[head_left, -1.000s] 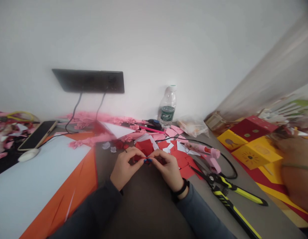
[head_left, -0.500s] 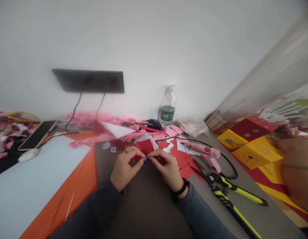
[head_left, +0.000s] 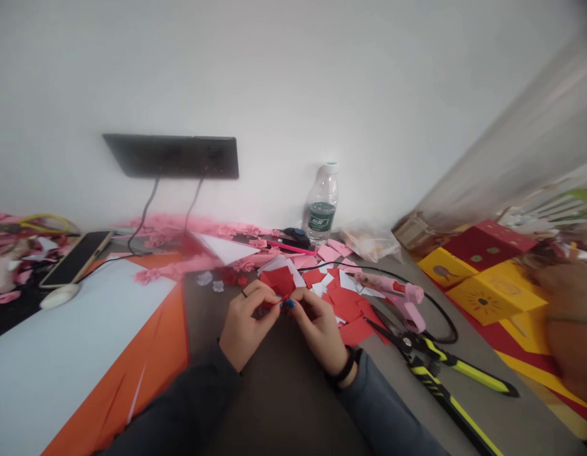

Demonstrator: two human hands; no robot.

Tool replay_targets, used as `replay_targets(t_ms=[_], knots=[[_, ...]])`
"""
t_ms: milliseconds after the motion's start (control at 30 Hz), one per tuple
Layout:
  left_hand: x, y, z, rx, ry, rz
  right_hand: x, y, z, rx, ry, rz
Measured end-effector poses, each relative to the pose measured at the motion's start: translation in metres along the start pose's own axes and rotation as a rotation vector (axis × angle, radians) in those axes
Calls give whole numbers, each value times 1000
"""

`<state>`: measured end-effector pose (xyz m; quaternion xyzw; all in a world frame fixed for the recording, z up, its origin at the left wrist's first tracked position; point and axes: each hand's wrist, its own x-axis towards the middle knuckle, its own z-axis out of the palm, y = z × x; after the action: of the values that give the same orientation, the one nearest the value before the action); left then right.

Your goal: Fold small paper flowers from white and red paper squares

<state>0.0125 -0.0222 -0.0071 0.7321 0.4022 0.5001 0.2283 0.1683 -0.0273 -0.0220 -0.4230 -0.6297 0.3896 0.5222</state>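
Observation:
Between my fingertips, over the middle of the grey table, is a small piece of red paper (head_left: 285, 297), mostly covered by the fingers. My left hand (head_left: 248, 320) pinches it from the left with thumb and index finger. From the other side my right hand (head_left: 319, 329) grips it the same way, the two thumbs almost touching. Just beyond the hands lie red paper squares (head_left: 277, 280), with more red pieces (head_left: 347, 310) and white scraps to the right. Small crumpled white bits (head_left: 218, 286) and red paper bits sit left of them.
A pink glue gun (head_left: 407, 310) and yellow-black pliers (head_left: 416, 348) lie on the right. A water bottle (head_left: 321, 218) stands by the wall. Left are white sheets (head_left: 84, 342) over orange paper (head_left: 145, 361), a phone (head_left: 77, 259) and a mouse (head_left: 59, 296). Far right, another person's arm (head_left: 571, 342) is near yellow boxes (head_left: 497, 294).
Both hands have shifted slightly right and down in view, and the fingertips have changed position on the red paper. The whole scene has also slid a little to the right.

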Motion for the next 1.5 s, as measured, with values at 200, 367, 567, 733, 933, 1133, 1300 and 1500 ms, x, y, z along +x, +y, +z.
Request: replay_targets(t_ms=[200,367,567,733,933,1133,1300,1500], knots=[[-3,-1,2,-161,-87,-43,3,-1,-1,-1,-35,-23],[-2,-4,-1,-311,-79,-208,2,-1,-2,-28,-75,-51],[1,-6,1,-463,-59,-357,1,1,0,-19,-43,-57],[0,-4,0,-491,-48,-438,1,-1,-2,-70,-92,-99],[-1,-5,2,-683,-42,-522,2,-8,-5,-39,-187,-132],[-1,-5,4,-770,-59,-581,0,-5,-4,-9,-174,-103],[0,-2,5,-839,-76,-623,-1,0,-3,52,-132,-59],[0,-2,6,-841,-66,-601,0,1,-2,127,-65,-54]])
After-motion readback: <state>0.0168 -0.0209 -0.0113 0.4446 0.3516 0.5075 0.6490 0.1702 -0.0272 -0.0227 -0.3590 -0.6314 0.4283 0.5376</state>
